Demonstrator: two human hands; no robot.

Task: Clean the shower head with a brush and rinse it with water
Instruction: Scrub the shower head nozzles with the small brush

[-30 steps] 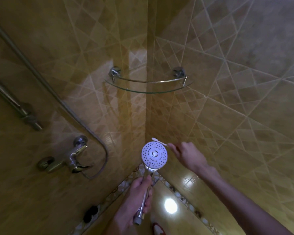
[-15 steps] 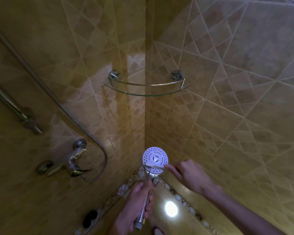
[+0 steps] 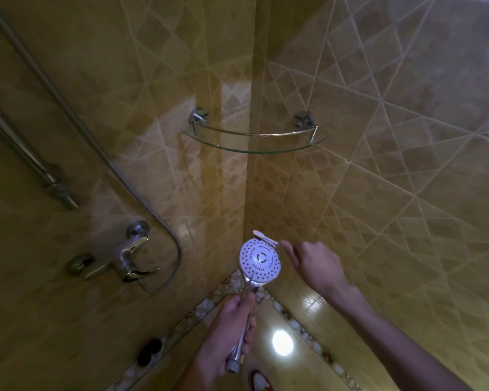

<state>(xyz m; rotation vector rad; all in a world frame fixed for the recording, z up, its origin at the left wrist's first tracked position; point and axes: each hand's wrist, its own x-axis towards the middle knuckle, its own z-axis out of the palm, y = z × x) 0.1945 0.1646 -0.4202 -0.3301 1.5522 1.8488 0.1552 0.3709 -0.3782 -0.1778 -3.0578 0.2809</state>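
Low in the tiled shower corner, left hand [image 3: 226, 331] wrapped around the chrome handle of the shower head [image 3: 259, 263], thumb up along the handle. Perforated white face turned up toward the camera. Right hand [image 3: 315, 263] pinches a small white brush [image 3: 266, 238] by its handle; brush tip sits at the upper rim of the head. Glass corner shelf [image 3: 254, 143] above. Mixer tap [image 3: 119, 259] and hose [image 3: 96, 148] on the left wall.
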